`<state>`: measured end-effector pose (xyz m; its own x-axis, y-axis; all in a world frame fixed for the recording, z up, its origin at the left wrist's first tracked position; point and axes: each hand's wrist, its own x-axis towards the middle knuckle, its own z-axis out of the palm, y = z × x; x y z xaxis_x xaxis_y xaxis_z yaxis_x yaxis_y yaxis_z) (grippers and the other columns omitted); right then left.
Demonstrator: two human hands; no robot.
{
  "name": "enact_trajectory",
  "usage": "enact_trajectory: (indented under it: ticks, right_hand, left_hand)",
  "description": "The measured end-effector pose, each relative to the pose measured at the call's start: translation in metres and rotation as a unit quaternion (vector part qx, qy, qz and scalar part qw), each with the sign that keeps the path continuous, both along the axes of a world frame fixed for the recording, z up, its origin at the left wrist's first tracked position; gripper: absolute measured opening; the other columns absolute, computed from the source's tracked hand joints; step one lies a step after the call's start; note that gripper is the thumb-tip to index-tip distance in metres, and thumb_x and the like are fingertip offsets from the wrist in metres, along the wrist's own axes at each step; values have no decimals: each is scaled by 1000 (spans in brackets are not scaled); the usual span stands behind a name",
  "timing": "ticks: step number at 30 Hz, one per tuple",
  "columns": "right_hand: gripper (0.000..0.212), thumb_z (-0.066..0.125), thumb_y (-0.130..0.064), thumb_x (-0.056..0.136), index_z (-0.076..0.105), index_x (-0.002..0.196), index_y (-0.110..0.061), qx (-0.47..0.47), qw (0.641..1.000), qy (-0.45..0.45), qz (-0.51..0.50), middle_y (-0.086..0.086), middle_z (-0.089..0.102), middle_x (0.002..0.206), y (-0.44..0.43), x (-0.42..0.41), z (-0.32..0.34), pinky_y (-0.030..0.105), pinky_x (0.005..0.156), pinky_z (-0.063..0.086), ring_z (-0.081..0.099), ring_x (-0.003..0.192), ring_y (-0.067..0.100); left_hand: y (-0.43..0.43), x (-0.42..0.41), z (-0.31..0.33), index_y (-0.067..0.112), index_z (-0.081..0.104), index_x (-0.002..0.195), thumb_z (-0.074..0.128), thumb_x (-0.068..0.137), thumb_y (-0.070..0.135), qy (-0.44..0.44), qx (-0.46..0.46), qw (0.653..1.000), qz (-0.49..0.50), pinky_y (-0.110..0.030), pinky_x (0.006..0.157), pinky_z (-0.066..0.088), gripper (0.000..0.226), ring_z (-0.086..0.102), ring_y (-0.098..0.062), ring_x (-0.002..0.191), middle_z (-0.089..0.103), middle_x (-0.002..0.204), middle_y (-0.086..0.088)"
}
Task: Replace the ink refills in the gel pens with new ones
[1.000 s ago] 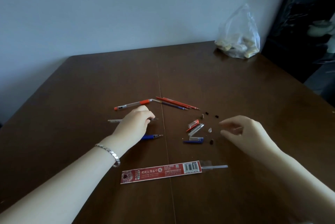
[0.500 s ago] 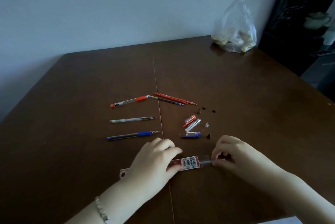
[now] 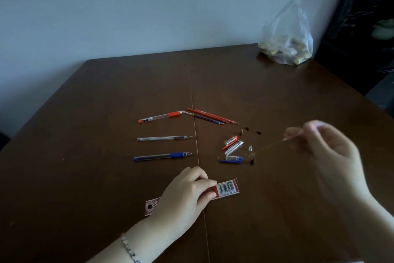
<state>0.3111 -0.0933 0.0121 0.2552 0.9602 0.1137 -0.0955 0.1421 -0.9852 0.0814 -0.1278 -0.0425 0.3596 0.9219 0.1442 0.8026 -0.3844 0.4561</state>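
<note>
Three gel pens lie in a column on the brown table [image 3: 85, 177]: a red-grip pen [image 3: 160, 117], a clear pen [image 3: 164, 138] and a blue-grip pen [image 3: 164, 156]. Loose red and blue refills [image 3: 213, 117] lie beyond them. My left hand [image 3: 187, 196] presses the red refill packet [image 3: 227, 189] flat on the table. My right hand [image 3: 326, 152], motion-blurred, is raised to the right and pinches a thin refill [image 3: 273, 145] that points down-left.
Three pen caps [image 3: 233, 148] and several small dark tip pieces [image 3: 252, 161] are scattered between the pens and my right hand. A clear plastic bag [image 3: 286, 34] sits at the table's far right corner. Dark furniture [image 3: 362, 28] stands to the right.
My left hand left the pens and came down onto the refill packet. My right hand took hold at the packet's open end, then pulled a refill out and lifted it up to the right.
</note>
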Motion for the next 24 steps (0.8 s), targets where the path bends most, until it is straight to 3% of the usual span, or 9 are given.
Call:
enact_trajectory:
  ticks: [2,6,9,11,15,20,22,24]
  right_hand:
    - [16,50,-25,88,61,77,-22,41,999,-24,0,-5,68,62,5,-1,14,13,62,50,59,61,4]
    - [17,51,-15,89,63,86,-27,65,963,-251,76,0,59,58,20,-14,25,6,50,43,55,52,1]
    - [21,51,-16,89,63,99,-30,33,907,-406,110,-5,63,75,35,-24,13,8,48,40,55,58,-3]
    - [30,47,-13,91,60,113,-28,16,872,-473,123,-5,58,91,43,-28,2,9,54,42,53,70,2]
    - [36,45,-7,91,56,121,-24,20,855,-497,144,-11,44,88,50,-35,-7,0,65,39,47,71,1]
    - [28,57,-6,84,66,108,-20,46,864,-486,123,-19,51,83,54,-31,-8,-2,67,38,53,75,-3]
    - [23,62,-6,81,69,98,-19,61,863,-487,116,-22,53,80,53,-29,-7,-2,67,38,54,75,-3]
    - [20,64,-4,80,71,93,-18,78,862,-487,115,-21,55,80,49,-28,-4,-1,69,39,56,76,-3]
  left_hand:
    - [3,-3,6,27,50,123,49,90,31,-12,0,1000,11,-16,90,38,34,43,-3,108,52,115,8]
    - [33,-23,25,19,59,114,56,86,21,-44,93,993,66,-30,91,46,28,54,-12,104,62,109,1]
    - [81,-46,35,14,54,118,53,88,16,28,124,982,139,-38,96,43,30,50,-21,113,60,119,-5]
    - [112,-63,35,13,48,123,50,90,17,95,90,972,195,-41,98,41,34,45,-25,120,56,127,-6]
    - [151,-82,20,15,44,126,45,92,19,217,7,951,220,-42,95,39,34,42,-28,121,54,129,-8]
    - [159,-86,8,11,60,106,48,90,10,185,58,958,211,-40,82,46,20,52,-27,99,61,107,-9]
    - [152,-88,8,9,60,103,45,91,7,198,70,958,194,-38,78,45,19,52,-27,93,60,104,-10]
    - [140,-87,14,5,57,101,45,90,4,156,93,963,199,-37,69,47,17,54,-28,83,56,102,-13]
